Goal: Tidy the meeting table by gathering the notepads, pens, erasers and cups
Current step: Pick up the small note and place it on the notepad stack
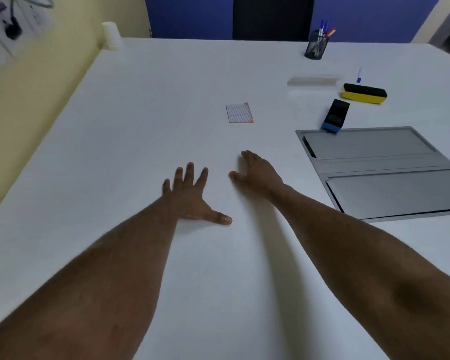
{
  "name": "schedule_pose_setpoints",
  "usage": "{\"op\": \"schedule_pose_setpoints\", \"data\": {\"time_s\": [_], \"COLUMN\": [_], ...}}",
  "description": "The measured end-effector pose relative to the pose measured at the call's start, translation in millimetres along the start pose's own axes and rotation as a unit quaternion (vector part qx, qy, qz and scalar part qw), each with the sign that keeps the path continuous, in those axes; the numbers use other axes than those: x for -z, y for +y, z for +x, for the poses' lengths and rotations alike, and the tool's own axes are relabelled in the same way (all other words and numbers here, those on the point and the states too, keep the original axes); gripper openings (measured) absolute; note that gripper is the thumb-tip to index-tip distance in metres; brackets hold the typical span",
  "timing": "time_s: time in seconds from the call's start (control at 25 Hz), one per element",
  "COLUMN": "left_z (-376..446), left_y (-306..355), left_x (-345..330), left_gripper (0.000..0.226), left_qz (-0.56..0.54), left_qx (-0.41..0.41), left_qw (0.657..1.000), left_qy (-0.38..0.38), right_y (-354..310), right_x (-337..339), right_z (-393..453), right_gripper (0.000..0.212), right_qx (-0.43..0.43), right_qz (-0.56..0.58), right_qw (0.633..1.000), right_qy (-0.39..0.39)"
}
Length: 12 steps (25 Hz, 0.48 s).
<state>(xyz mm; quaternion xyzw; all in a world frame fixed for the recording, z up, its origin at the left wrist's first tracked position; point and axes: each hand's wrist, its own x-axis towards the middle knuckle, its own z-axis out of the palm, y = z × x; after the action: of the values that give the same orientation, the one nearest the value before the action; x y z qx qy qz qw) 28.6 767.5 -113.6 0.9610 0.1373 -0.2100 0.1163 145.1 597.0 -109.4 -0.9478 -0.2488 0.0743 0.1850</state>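
Both my hands stretch out over the white table and hold nothing. My left hand lies flat with its fingers spread. My right hand is open beside it, fingers straight. Beyond them lies a small lined notepad with an orange edge. At the right sit a yellow and black eraser, a blue and black eraser, a loose blue pen and a clear ruler. A black mesh pen holder with several pens stands at the far right. A white cup stands at the far left corner.
A grey metal hatch is set into the table at the right. A yellow wall with sockets and a plug runs along the left. A blue wall lies behind the table's far edge.
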Motion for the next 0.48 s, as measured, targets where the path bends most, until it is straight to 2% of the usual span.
{"op": "schedule_pose_setpoints", "data": {"time_s": [0.12,0.32,0.4,0.48], "left_z": [34.0,64.8,72.4,74.2], "left_y": [-4.6,-3.8,-4.2,-3.6], "left_x": [22.3,34.3,35.9,36.6], "left_gripper": [0.164,0.162,0.162,0.162], "left_qz": [0.02,0.025,0.017,0.022], "left_qx": [-0.005,-0.03,-0.039,-0.042], "left_qw": [1.0,0.998,0.998,0.997], "left_qy": [0.011,0.046,0.051,0.056], "right_y": [-3.9,5.0,10.7,14.2], "right_x": [-5.5,-10.7,-7.8,-2.0], "right_z": [58.0,120.6,137.7,149.5], "right_gripper": [0.074,0.066,0.065,0.061], "right_qx": [0.013,-0.02,-0.059,-0.097], "right_qz": [-0.003,0.008,-0.016,-0.028], "right_qw": [1.0,0.988,0.985,0.985], "right_qy": [0.011,0.152,0.161,0.138]}}
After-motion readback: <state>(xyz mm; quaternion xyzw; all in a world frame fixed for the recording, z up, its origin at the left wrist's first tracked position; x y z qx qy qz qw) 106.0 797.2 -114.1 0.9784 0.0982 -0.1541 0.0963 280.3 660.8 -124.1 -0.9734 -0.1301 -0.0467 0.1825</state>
